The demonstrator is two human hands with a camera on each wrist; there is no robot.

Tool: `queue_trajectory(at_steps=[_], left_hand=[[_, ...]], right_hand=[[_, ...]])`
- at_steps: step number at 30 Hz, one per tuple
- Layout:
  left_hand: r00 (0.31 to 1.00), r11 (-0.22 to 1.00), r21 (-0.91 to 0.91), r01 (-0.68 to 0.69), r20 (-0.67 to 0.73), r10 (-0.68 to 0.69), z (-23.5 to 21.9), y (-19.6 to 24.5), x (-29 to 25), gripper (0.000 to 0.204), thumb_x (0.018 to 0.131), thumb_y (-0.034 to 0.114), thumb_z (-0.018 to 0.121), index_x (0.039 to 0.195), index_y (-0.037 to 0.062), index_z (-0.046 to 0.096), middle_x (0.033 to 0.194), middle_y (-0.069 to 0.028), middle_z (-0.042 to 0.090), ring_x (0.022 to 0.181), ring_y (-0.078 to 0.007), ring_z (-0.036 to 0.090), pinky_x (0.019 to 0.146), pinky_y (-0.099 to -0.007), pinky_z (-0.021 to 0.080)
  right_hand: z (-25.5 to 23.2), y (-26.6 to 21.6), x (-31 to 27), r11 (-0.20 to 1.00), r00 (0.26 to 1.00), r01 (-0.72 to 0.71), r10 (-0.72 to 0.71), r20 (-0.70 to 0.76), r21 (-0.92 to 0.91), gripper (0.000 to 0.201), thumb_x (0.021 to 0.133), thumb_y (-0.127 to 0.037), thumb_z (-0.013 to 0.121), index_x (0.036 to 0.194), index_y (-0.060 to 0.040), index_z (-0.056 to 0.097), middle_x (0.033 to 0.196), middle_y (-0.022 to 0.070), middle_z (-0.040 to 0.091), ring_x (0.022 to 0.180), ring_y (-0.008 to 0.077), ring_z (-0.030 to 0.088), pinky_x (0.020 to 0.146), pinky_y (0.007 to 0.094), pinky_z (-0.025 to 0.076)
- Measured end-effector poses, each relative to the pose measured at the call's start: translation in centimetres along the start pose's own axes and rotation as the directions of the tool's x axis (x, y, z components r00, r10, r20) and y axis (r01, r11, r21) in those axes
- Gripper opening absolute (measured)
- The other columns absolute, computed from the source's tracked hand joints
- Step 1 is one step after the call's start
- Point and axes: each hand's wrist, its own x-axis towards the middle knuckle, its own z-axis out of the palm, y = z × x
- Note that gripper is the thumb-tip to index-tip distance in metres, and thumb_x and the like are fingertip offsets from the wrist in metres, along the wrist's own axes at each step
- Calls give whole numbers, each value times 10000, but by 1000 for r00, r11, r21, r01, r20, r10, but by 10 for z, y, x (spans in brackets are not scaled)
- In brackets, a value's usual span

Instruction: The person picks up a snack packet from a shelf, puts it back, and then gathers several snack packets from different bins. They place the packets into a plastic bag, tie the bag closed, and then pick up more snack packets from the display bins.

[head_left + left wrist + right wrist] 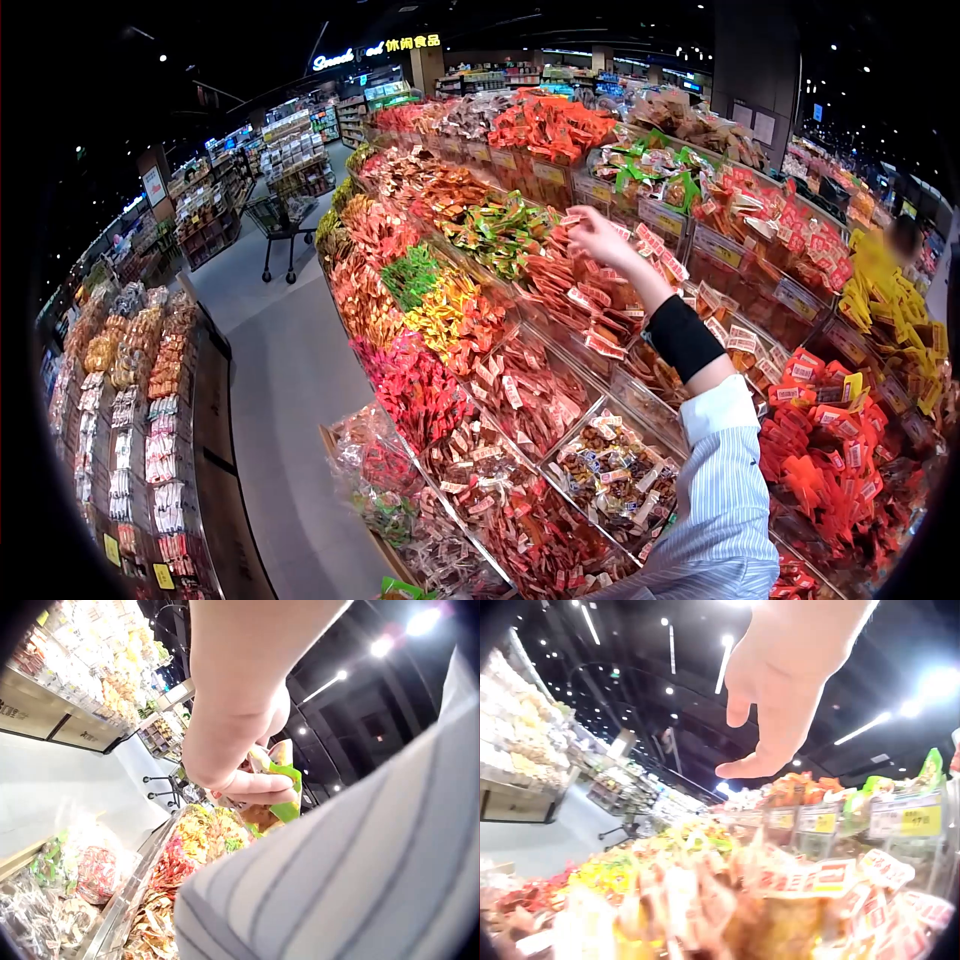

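In the head view my right hand (598, 238) reaches out over the sloping snack bins, close above brown-red packets with white-and-red labels (585, 300). Its thumb and fingers are loosely bent in the right wrist view, where the hand (780, 712) hangs above the labelled packets (810, 877) with nothing in its grasp. My left hand (232, 761) appears only in the left wrist view. Its fingers are curled round a small snack packet with green edges (289, 780), partly hidden behind them. A striped sleeve (337, 862) fills much of that view.
Clear dividers and price tags (718, 247) edge the upper row of bins. Red packets (825, 430) are heaped on the right. An aisle (275, 360) runs along the left, with a shopping cart (278, 225) farther up and another snack shelf (150, 430) across from it.
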Motion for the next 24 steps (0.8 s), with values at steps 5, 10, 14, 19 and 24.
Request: queue_trajectory(at_steps=[5, 10, 14, 19, 24], left_hand=[[1000, 998, 63, 5, 28, -7, 25, 6, -2, 335, 857, 270, 433, 1104, 47, 467, 1035, -92, 528, 970, -211, 499, 824, -324, 407], [959, 904, 379, -197, 266, 97, 138, 39, -29, 242, 854, 238, 437, 1023, 73, 491, 936, -63, 531, 817, -149, 496, 718, -255, 397], [805, 780, 448, -437, 581, 117, 155, 28, -7, 256, 811, 196, 473, 1030, 66, 454, 902, -50, 506, 750, -119, 490, 659, -229, 407], [642, 738, 413, -533, 766, 35, 202, 39, -26, 406, 751, 161, 535, 1110, 38, 392, 930, -42, 463, 776, -89, 462, 664, -210, 395], [555, 727, 308, -613, 823, 119, 223, 37, -38, 418, 762, 121, 553, 1131, 36, 375, 922, -30, 472, 802, -95, 465, 702, -214, 387]], right_hand=[[71, -3, -100, 964, 857, 203, -91, 508, -169, 273, 808, -187, 497, 1035, -36, 506, 907, 102, 586, 832, 175, 564, 732, 300, 452], [136, -8, -212, 928, 514, 372, -225, 828, 22, 310, 829, -262, 470, 1029, -27, 495, 760, 122, 594, 659, 218, 571, 626, 331, 449], [146, -44, -265, 958, 401, 241, -244, 883, 155, 321, 843, -268, 468, 1061, -33, 444, 680, 112, 599, 554, 207, 593, 534, 295, 468], [136, -75, -293, 963, 407, -166, -129, 904, 212, 289, 872, -173, 435, 1122, -33, 392, 699, 64, 577, 610, 115, 594, 550, 217, 486], [117, -78, -301, 983, 659, -47, -105, 745, 180, 164, 825, -136, 507, 959, -47, 472, 602, 1, 526, 471, 42, 512, 414, 168, 403]])
